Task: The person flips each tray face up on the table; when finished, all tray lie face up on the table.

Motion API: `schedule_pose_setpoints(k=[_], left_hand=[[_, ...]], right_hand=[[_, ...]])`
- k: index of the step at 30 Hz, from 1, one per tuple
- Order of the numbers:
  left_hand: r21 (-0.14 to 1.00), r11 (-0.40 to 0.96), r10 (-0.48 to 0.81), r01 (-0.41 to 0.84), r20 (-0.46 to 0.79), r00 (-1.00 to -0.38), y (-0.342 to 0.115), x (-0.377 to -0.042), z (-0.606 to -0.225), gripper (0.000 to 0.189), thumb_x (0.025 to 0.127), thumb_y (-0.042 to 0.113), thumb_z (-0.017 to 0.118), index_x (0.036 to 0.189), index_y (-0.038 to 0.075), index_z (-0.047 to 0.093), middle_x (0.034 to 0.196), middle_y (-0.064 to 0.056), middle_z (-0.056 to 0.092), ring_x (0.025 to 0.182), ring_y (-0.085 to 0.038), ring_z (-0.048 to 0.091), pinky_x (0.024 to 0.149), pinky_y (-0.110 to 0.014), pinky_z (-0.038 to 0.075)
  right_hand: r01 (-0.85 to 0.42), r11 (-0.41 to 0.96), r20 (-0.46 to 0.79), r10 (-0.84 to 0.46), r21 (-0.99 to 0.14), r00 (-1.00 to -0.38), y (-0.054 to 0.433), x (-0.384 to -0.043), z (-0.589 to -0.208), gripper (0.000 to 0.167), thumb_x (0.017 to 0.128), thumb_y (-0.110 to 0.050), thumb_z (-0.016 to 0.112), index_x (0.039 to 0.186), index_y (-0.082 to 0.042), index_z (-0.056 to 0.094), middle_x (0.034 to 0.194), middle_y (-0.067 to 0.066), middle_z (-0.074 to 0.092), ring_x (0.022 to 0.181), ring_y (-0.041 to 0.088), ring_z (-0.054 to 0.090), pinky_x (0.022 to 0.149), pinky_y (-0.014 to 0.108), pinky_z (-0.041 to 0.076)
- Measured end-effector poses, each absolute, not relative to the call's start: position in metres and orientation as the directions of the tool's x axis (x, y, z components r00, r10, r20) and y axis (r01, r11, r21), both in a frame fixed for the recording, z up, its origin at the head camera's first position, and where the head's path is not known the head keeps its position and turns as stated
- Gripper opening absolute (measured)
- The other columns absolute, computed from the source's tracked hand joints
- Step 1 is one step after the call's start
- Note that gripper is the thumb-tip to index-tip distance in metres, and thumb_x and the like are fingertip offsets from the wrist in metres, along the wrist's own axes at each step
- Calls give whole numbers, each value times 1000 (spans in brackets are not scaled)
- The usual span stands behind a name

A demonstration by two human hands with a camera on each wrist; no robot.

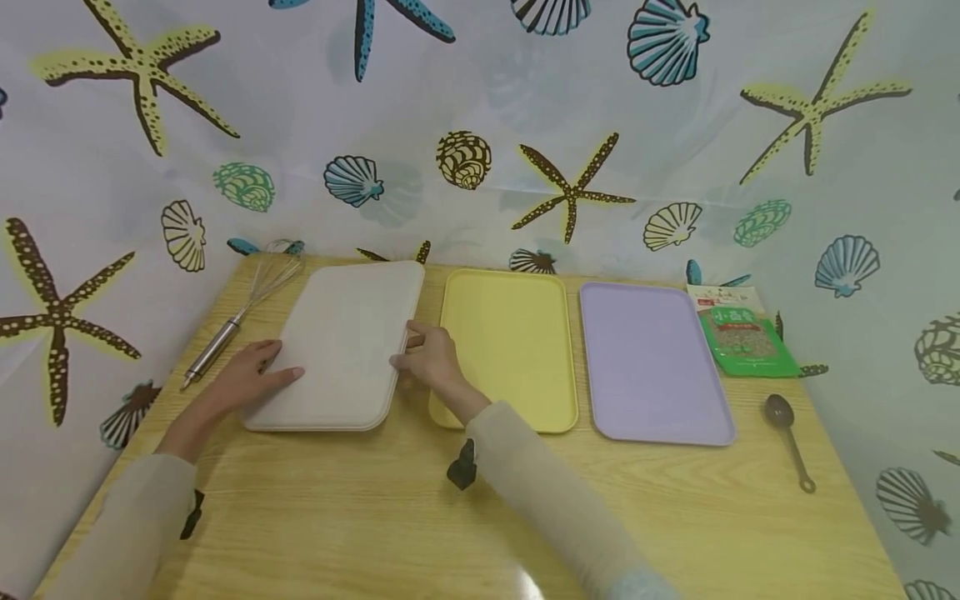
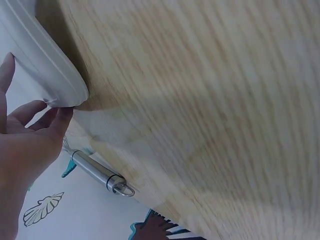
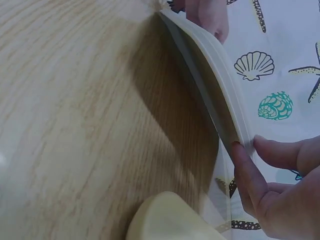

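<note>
A white, tray-shaped piece (image 1: 348, 333) with rounded corners lies at the left of the table, its right side tipped up. My left hand (image 1: 258, 375) grips the left edge, thumb on top and fingers at the rim; the left wrist view shows fingertips (image 2: 64, 112) curling under the corner. On the opposite edge, my right hand (image 1: 433, 360) pinches the rim between thumb and fingers. Seen from the right wrist, the white rim (image 3: 235, 107) is raised over a shadowed gap, with another pale edge below it. I cannot tell whether that is a second tray.
A whisk (image 1: 236, 321) lies left of the white piece. To the right are a yellow tray (image 1: 506, 350), a lilac tray (image 1: 656, 362), a green packet (image 1: 746, 337) and a dark spoon (image 1: 783, 425). A patterned curtain (image 1: 465, 92) hangs behind the table.
</note>
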State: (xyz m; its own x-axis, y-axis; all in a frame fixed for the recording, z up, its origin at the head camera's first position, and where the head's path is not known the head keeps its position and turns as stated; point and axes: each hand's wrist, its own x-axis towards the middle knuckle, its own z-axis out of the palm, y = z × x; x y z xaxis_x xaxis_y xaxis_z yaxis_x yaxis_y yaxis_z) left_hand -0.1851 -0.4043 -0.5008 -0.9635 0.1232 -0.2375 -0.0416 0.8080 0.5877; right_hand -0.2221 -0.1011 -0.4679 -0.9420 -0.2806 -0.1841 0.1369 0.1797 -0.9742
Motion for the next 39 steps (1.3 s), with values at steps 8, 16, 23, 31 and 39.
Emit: schedule_pose_setpoints(k=[8,16,23,31,39], left_hand=[[579,815,171,1,-238,-956,-401,-172,-494,88,94,46,58,145,-15,20,149,-40,13,134,-58,13,106,-69,17],[670,742,275,35,-256,-927,-397,-141,-492,99,83,38,75,151,-4,17,155,-33,0,138,-56,0,102,-75,13],[644,760,277,89,-196,-941,-388,-129,-494,107,74,36,82,152,-1,18,156,-31,-1,137,-57,1,102,-75,11],[590,800,257,114,-165,-952,-379,-125,-496,110,73,41,82,152,1,17,154,-34,3,134,-61,6,99,-76,15],[595,794,254,125,-138,-957,-375,-121,-495,105,75,40,80,152,1,21,153,-35,9,133,-62,12,100,-76,15]], right_hand=[[177,126,-208,-307,-976,-929,-98,-228,-460,70,78,12,72,141,4,43,107,20,59,77,28,69,79,44,57],[189,121,-220,-347,-974,-912,-92,-228,-451,69,79,13,70,141,5,42,111,22,56,75,28,68,79,43,57],[192,119,-223,-365,-974,-904,-90,-231,-443,71,79,13,70,143,4,40,115,25,54,76,26,68,68,30,59],[201,129,-235,-363,-971,-902,-88,-231,-434,70,81,9,71,143,2,41,113,22,55,80,27,68,78,37,58],[194,98,-216,-361,-976,-907,-86,-234,-429,57,87,10,63,141,5,44,110,21,54,85,28,65,75,36,58]])
